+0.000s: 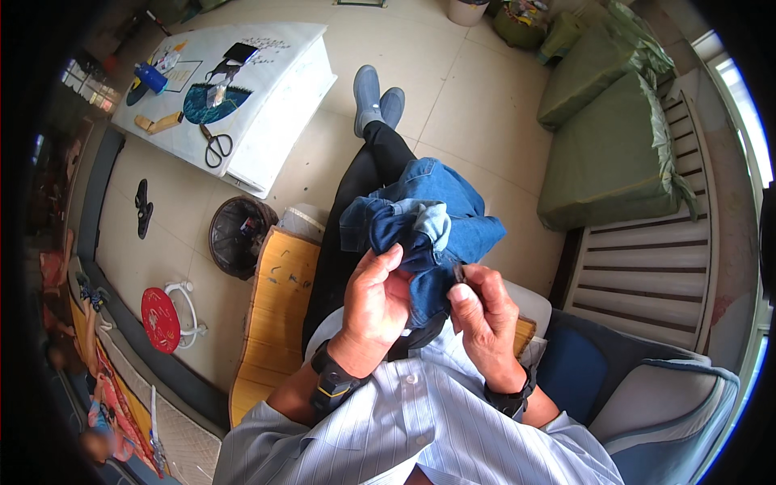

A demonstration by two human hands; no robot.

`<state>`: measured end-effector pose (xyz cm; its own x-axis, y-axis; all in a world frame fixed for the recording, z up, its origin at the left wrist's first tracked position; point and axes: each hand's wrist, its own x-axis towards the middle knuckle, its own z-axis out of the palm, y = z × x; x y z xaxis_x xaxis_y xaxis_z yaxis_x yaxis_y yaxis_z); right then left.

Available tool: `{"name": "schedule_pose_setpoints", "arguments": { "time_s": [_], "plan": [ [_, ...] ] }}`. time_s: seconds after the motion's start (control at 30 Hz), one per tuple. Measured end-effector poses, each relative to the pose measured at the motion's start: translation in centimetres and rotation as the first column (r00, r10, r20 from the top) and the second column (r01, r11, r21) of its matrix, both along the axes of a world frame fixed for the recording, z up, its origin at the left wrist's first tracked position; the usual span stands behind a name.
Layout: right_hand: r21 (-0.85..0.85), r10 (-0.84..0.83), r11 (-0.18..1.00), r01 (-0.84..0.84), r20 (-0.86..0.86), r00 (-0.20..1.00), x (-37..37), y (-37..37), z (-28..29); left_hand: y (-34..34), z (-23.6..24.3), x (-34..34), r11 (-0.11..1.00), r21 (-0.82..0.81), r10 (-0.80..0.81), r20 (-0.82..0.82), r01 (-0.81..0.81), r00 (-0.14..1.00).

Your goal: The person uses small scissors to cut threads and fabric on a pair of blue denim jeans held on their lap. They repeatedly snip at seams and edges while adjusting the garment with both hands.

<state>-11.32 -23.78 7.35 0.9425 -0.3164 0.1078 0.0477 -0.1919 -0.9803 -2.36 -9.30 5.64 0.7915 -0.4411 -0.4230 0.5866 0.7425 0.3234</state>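
Observation:
A blue denim garment [457, 198] lies bunched across my lap, its paler inner side folded outward near the middle. My left hand [373, 297] is closed on the near edge of the denim, thumb and fingertips pinching a dark fold. Close beside it, my right hand [487, 314] pinches a small dark object [459, 273] between thumb and forefinger, right at the denim's edge. That object is too small and too covered to name. Both wrists wear black bands.
A white table [275, 89] at the far left bears black-handled scissors [217, 148] and a blue bottle [151, 78]. Nearer are a lined waste bin [234, 234], a red round stool [161, 320] and a slatted bench with green cushions [610, 153]. Another person is at the left edge.

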Motion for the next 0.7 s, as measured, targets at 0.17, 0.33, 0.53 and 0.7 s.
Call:
{"name": "schedule_pose_setpoints", "arguments": {
  "time_s": [0.17,0.33,0.53,0.7],
  "plan": [
    [0.027,0.031,0.999,-0.027,-0.172,0.985,0.2,0.6,0.7,0.1,-0.6,0.0,1.000,-0.022,0.001,-0.063,-0.002,0.998],
    [0.031,0.031,0.999,-0.026,-0.172,0.985,0.3,0.9,0.4,0.1,-0.9,-0.2,0.998,-0.063,0.004,-0.078,-0.009,0.997],
    [-0.133,0.020,0.991,-0.034,-0.107,0.994,0.9,0.9,0.6,0.0,-0.5,-0.3,1.000,-0.023,0.000,-0.053,-0.001,0.999],
    [-0.175,0.015,0.984,-0.027,-0.069,0.998,1.4,0.9,0.8,-0.1,-0.5,-0.5,1.000,0.001,0.009,-0.052,-0.009,0.999]
  ]
}}
